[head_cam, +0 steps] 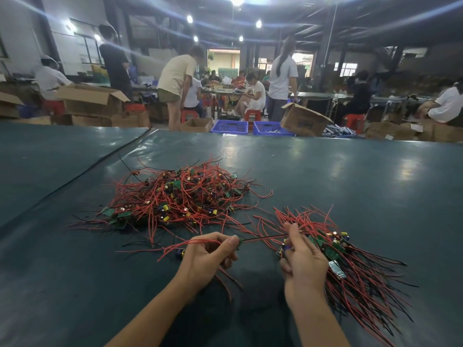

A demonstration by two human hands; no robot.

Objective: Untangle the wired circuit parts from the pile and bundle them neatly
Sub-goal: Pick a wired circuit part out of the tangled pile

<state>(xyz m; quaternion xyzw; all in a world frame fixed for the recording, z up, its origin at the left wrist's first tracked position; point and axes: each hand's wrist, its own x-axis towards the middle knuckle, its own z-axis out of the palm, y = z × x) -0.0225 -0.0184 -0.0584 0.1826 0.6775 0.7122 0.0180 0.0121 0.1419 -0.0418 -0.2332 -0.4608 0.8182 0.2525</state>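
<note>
The left hand pinches one wired circuit part between the thumb and curled fingers. The fingers cover most of its small green board, so its components cannot be made out. A thin black wire runs from this pinch towards the right hand; whether that hand also holds the wire is hidden. Looped red wires trail left of the pinch.

The right hand is closed around the board end of a gathered bundle of green circuit boards with red and black wires. The back of the hand faces the camera, so how the fingers sit is hidden. The wire ends fan out right of and below this grip and blur towards the frame edge.

Beyond the left hand's pinch, apart from it, lies the tangled pile of red-wired green boards with blue and yellow capacitors. Single parts within it cannot be told apart.

All items rest on a glossy dark teal table covering. Beyond the table stand blue plastic crates, open brown cardboard boxes and red plastic stools. Seated and standing people work at further tables under bright ceiling lamps.
</note>
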